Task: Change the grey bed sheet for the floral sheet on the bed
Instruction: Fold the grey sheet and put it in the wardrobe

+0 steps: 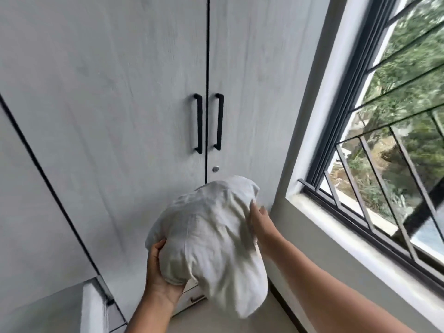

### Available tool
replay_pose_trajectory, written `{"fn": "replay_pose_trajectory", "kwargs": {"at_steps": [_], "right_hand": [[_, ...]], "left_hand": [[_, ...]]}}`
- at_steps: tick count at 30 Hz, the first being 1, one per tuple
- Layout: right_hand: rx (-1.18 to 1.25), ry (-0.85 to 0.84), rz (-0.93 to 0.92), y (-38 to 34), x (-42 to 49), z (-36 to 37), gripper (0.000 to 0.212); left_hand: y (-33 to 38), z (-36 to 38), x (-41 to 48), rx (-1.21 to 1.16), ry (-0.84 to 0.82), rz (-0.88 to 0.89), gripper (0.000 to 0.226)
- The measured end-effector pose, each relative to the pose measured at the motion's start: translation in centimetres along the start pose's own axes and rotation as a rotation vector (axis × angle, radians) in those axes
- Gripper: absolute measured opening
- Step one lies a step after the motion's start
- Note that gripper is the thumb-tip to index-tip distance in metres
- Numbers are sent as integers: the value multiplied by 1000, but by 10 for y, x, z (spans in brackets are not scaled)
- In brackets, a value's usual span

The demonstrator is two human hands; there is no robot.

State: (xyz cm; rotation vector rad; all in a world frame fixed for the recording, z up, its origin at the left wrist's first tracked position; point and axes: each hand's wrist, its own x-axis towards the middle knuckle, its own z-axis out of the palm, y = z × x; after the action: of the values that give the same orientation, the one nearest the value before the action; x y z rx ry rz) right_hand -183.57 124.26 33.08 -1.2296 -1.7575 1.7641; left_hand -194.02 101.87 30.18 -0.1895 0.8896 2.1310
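Note:
A bunched pale grey-white bundle of sheet cloth (211, 239) hangs in front of me between both hands. My left hand (158, 272) grips its lower left side from underneath, fingers curled into the fabric. My right hand (260, 221) holds the upper right side, with its fingers tucked behind the cloth. No bed and no floral sheet are in view.
A pale wardrobe (120, 116) with two shut doors and two black handles (207, 123) stands straight ahead, with a small round lock (215, 168) below the handles. A barred window (396, 140) with a sill fills the right. A low white ledge (91, 306) sits at lower left.

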Motion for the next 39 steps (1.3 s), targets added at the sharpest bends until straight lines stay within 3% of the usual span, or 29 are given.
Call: {"fn": "replay_pose_trajectory", "kwargs": {"at_steps": [3,6,10,14,18,27,35,39], "right_hand": [[-226,56,-238,-54,28,16,84],[-383,46,-503,-96,53,31,77],[-438,41,-703,-144,82,53,74],[-396,70,-765,-181,96,73,51],[-308,15,-709,-194,103,76,23],[-300,18,-854,-169,73,42,31],[-268,55,-858,-124,26,-47,37],[-277,155,-880,-106,10,-97,42]], "left_hand": [[4,14,34,-19,33,83,41],[8,26,52,-47,31,125,36],[13,39,66,-42,76,162,36],[15,48,65,-44,113,191,38],[17,49,56,-26,161,227,40],[-4,35,14,3,228,295,37],[-43,42,-38,41,263,239,54],[-68,49,-61,75,250,204,54]]}}
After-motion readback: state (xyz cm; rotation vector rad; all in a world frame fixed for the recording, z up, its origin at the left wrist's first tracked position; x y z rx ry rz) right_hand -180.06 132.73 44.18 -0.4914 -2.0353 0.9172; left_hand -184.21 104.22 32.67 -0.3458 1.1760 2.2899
